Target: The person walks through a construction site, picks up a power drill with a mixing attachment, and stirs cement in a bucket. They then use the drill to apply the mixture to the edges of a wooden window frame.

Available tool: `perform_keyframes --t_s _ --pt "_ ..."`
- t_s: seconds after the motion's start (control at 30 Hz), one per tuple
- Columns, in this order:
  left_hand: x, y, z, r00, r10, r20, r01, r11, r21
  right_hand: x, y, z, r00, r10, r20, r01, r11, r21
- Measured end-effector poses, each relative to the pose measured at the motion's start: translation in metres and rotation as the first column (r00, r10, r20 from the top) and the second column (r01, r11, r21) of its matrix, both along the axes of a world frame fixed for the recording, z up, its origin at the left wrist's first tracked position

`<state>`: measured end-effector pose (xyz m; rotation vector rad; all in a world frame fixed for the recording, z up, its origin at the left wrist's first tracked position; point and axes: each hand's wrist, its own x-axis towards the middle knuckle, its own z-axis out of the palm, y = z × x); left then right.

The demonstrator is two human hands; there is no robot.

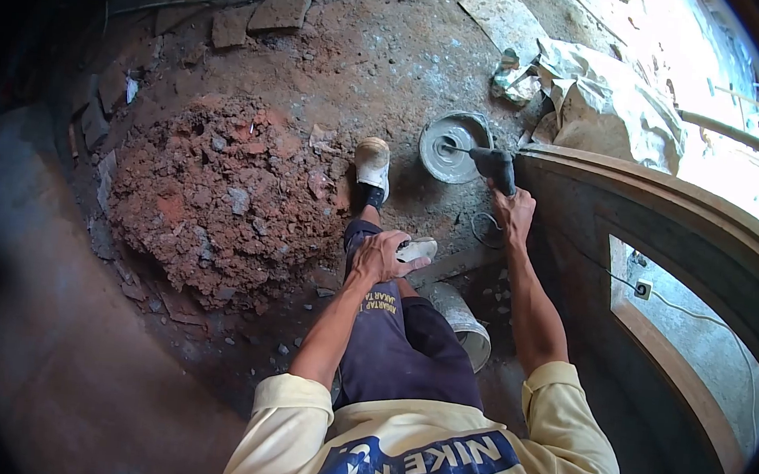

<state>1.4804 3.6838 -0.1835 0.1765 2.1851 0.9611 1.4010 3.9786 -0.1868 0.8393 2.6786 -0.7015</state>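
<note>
My right hand [513,214] is closed round the handle of a dark power drill [495,168]. From the drill a thin rod reaches into a bucket [424,151] on the dirt floor. Wet grey mix [454,164] in the bucket shows ring-shaped swirls; the rod's lower end is hidden in it. My left hand [378,256] rests on my left knee, fingers spread over the dark trouser cloth, holding nothing. My left shoe [372,161] stands on the ground just left of the bucket.
A big heap of reddish soil and rubble [213,197] lies to the left. Wooden framing [660,183] runs along the right, with a power socket [643,289] and cord beyond. A dirty white pail [466,324] lies beside my legs; crumpled sheeting [607,117] sits at the upper right.
</note>
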Motion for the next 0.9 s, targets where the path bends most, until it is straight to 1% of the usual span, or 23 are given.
perform_keyframes --t_s 0.03,0.17,0.23,0.37,0.47,0.53,0.67,0.7,0.73,0.77,0.83,0.87,0.9 --pt "-0.005 -0.001 0.001 1.000 -0.017 0.026 0.017 1.000 -0.006 -0.006 -0.001 -0.001 0.999 -0.004 -0.032 0.005 0.999 0.036" --pt "-0.004 -0.001 -0.002 1.000 0.013 -0.002 -0.013 1.000 0.000 -0.013 0.002 -0.001 0.999 -0.052 -0.016 0.052 0.998 0.027" --pt "-0.002 0.000 -0.002 1.000 0.012 0.011 -0.012 1.000 0.002 -0.012 0.006 -0.003 0.999 0.027 -0.045 -0.023 0.995 0.096" --pt "-0.004 -0.001 -0.005 1.000 -0.003 0.022 0.003 1.000 0.015 -0.014 0.016 -0.007 0.994 0.091 -0.056 -0.082 0.987 0.140" --pt "-0.005 0.000 -0.002 1.000 -0.016 0.027 0.015 0.999 0.029 -0.012 0.022 -0.004 0.991 0.124 -0.049 -0.118 0.987 0.106" --pt "-0.008 0.000 0.004 1.000 -0.017 0.012 0.017 1.000 0.003 -0.010 0.022 -0.003 0.996 0.088 -0.017 -0.087 0.994 0.064" --pt "-0.006 -0.001 -0.003 1.000 -0.022 -0.006 0.022 1.000 0.009 -0.001 0.018 0.000 0.997 0.067 -0.029 -0.065 0.997 0.046" --pt "-0.005 -0.001 -0.005 1.000 -0.011 -0.009 0.011 1.000 0.025 0.002 0.019 0.004 0.999 0.032 -0.010 -0.032 0.999 0.002" --pt "-0.006 -0.002 -0.005 1.000 0.001 -0.013 0.000 0.999 0.040 0.002 0.019 0.011 1.000 -0.001 0.010 0.001 0.999 -0.043" --pt "-0.004 -0.003 -0.008 1.000 -0.001 -0.013 0.001 0.999 0.038 0.002 0.018 0.021 1.000 -0.003 0.009 0.003 0.999 -0.044" --pt "0.000 -0.002 -0.010 0.994 -0.003 -0.112 0.011 0.998 0.069 0.005 0.023 0.047 0.999 0.003 -0.046 -0.007 0.997 -0.082" --pt "-0.002 -0.001 -0.006 0.994 -0.004 -0.112 0.013 0.997 0.073 0.007 0.029 0.060 0.999 0.002 -0.046 -0.005 0.997 -0.078" --pt "-0.003 -0.001 -0.001 0.991 -0.021 -0.129 0.035 0.993 0.112 0.009 0.035 0.071 0.998 -0.010 -0.063 0.003 0.994 -0.113"
